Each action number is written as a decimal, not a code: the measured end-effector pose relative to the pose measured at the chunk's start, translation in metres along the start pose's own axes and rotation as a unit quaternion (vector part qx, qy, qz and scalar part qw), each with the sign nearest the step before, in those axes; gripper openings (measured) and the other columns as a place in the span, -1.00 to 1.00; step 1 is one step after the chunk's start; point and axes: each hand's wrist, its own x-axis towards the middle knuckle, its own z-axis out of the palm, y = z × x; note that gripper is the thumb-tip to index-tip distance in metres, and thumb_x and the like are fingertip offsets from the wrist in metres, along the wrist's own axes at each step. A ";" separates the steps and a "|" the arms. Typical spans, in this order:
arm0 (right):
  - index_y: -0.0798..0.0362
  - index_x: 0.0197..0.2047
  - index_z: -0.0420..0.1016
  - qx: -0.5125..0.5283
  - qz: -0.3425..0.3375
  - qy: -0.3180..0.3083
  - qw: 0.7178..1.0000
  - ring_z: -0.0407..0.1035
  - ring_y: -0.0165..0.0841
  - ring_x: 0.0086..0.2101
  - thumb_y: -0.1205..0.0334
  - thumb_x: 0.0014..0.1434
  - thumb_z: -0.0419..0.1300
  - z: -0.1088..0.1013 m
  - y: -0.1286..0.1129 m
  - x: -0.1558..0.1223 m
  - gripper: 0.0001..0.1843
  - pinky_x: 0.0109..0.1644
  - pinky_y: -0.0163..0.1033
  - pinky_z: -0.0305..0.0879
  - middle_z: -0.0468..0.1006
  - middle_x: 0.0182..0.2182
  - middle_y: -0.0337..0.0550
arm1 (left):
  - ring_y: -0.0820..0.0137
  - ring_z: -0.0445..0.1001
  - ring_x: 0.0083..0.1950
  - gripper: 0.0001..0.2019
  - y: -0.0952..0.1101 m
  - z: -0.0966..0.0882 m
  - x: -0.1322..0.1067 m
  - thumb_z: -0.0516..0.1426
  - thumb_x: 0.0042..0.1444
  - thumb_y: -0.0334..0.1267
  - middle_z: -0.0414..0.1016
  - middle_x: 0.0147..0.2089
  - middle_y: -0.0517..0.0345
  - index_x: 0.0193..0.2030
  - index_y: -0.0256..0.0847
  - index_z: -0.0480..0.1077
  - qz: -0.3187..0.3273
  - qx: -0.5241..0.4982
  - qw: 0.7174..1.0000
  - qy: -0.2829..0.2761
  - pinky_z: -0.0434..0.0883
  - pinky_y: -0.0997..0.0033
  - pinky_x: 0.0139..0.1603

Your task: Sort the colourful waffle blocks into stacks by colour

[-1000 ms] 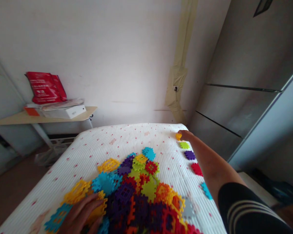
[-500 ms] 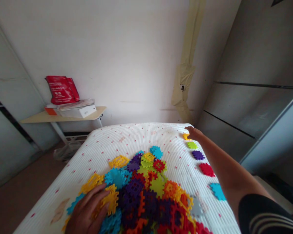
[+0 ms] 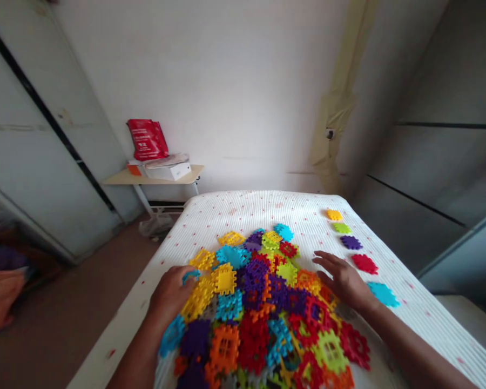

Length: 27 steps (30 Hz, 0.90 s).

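Mixed-colour pile of interlocking plastic waffle tiles [image 3: 259, 302] sits mid-mattress and runs out of view at the near end. Mattress [image 3: 267, 208] has a white ribbed cover with red dots. Left hand [image 3: 170, 294] is curled down on yellow tiles at the pile's left side, with a blue tile [image 3: 190, 276] at the fingers; can't tell if it's gripping. Right hand [image 3: 342, 278] is open, palm down, fingers spread, at the pile's right side just over orange tiles [image 3: 306, 280]. Separate row runs from the far right corner down the right edge: yellow tile [image 3: 334, 215], green tile [image 3: 342, 228], purple tile [image 3: 351, 242], red tile [image 3: 364, 263], blue tile [image 3: 383, 294]. Red and blue sit nearest the right hand, blue just beyond the wrist. Past the far left corner: small wooden shelf table [image 3: 154, 177] holding a white box [image 3: 168, 171] and a red bag [image 3: 148, 139], with a clear plastic bag [image 3: 156, 227] under it. Grey cabinet doors [image 3: 433, 178] flank the right side.
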 end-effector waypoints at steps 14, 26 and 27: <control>-0.02 -0.28 0.52 0.121 0.113 0.019 0.986 0.47 -0.28 -0.30 0.11 0.14 -0.03 0.017 0.016 -0.006 -0.69 -0.18 -0.23 0.41 0.59 -0.31 -0.13 | 0.29 0.46 -0.08 -0.67 -0.004 0.002 0.000 0.03 -0.04 -0.28 0.51 -0.09 0.06 -0.13 -0.25 0.46 -0.028 -0.092 0.995 0.020 0.36 0.41 -0.07; -0.03 -0.33 0.51 0.136 0.130 0.028 0.982 0.48 -0.26 -0.34 0.08 0.07 0.01 0.012 0.009 -0.001 -0.71 -0.24 -0.21 0.42 0.59 -0.35 -0.13 | 0.28 0.50 -0.14 -0.56 -0.024 -0.017 -0.006 0.03 -0.12 -0.31 0.53 -0.19 0.00 -0.05 -0.34 0.41 -0.097 -0.092 0.991 -0.030 0.36 0.42 -0.10; -0.03 -0.33 0.52 0.136 0.131 0.026 0.982 0.48 -0.26 -0.34 0.07 0.07 0.01 0.012 0.009 0.000 -0.71 -0.25 -0.21 0.42 0.60 -0.35 -0.13 | 0.27 0.50 -0.13 -0.56 -0.023 -0.016 -0.007 0.04 -0.14 -0.32 0.53 -0.18 0.02 -0.05 -0.32 0.41 -0.087 -0.105 0.990 -0.037 0.36 0.41 -0.10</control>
